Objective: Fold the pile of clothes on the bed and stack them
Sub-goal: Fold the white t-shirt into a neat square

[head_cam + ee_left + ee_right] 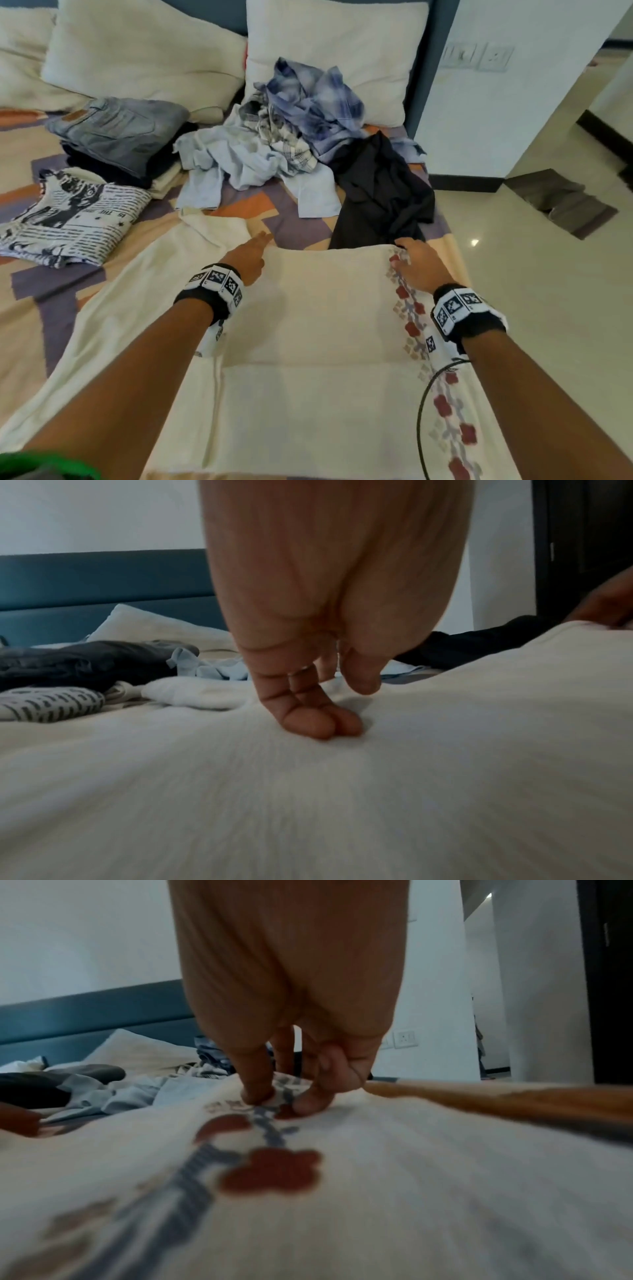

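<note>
While hands [419,263] hold cream cloth [308,325], clothes pile [291,137] beyond.

The cream garment [308,342] runs off the near edge (wrist views blur it); its underside is hidden.

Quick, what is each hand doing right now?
Left hand: open, straight fingers pressing the cream cloth.
Right hand: closed, pinching that cloth's patterned edge.

Overhead head view; low wrist close-ups.
</note>
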Motion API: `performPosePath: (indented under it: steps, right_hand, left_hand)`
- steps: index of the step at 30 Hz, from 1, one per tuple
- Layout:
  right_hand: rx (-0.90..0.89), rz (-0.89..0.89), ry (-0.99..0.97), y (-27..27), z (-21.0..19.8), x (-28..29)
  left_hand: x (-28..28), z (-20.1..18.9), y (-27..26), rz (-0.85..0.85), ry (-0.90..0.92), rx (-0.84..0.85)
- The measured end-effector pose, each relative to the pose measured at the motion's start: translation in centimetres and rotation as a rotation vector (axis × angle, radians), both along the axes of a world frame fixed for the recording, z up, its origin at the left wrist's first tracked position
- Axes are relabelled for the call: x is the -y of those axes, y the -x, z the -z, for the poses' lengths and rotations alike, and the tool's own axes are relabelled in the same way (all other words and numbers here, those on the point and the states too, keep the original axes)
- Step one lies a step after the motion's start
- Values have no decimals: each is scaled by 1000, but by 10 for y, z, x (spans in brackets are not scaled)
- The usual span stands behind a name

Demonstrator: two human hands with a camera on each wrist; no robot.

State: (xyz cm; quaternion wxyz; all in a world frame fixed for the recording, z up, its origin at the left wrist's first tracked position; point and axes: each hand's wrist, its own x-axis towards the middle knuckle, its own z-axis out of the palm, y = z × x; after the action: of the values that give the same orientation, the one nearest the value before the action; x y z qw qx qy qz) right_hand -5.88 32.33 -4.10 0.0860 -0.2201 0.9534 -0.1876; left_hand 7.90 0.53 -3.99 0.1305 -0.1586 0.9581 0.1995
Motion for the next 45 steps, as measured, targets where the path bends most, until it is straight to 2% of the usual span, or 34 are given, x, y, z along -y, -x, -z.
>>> performPosePath:
  steps: [4,7,10,11,15,19,24,26,30,32,34,36,37,40,41,42,44,45]
  right_hand:
    - [67,99,173,13,1,-9]
    - [115,109,156,10,-3,-15]
    - [13,166,192,2,-17,-22]
    - [-45,178,192,-12,-32,-27]
    - [-177,95,77,-41,-48,-41]
    - [-259,101,63,-100,-63,-73]
    - [-298,128,46,-161,-46,-106]
    - [-278,140,15,-181,-35,-113]
    - [-193,143,-57,-205,-14,-118]
    - [-181,125,-108,-208,-7,-116]
    - [-188,120,-171,-212,-5,-114]
    - [-195,106,-256,-216,-5,-109]
    - [-191,95,-261,-218,-6,-105]
    - [-145,-10,-97,-220,-7,-90]
    - [-80,-69,-110,-220,-6,-87]
    - [-4,-137,-168,-218,-5,-87]
    - [116,-219,-326,-210,-2,-97]
    - [144,-203,-381,-205,-1,-105]
  left_hand:
    - [12,7,14,-44,99,-5]
    - [17,2,9,-94,95,-60]
    - [22,-12,-7,-175,129,-161]
    - [20,-25,-21,-189,127,-186]
    - [24,-46,-45,-145,88,-186]
    - [9,-74,-105,-96,-32,-243]
    - [-25,-65,-175,-113,-55,-307]
    - [-41,-54,-193,-142,-46,-279]
    - [-70,-36,-214,-212,-27,-66]
    - [-84,-31,-217,-269,36,-5]
    - [-98,-31,-216,-312,182,22]
    - [-110,-35,-210,-283,327,34]
    - [-114,-35,-206,-243,337,19]
    - [-130,-22,-189,-47,110,-41]
    - [-139,-15,-186,28,24,-21]
    - [-150,-8,-183,89,-13,32]
    - [-171,8,-185,167,58,156]
    - [-177,17,-188,182,96,182]
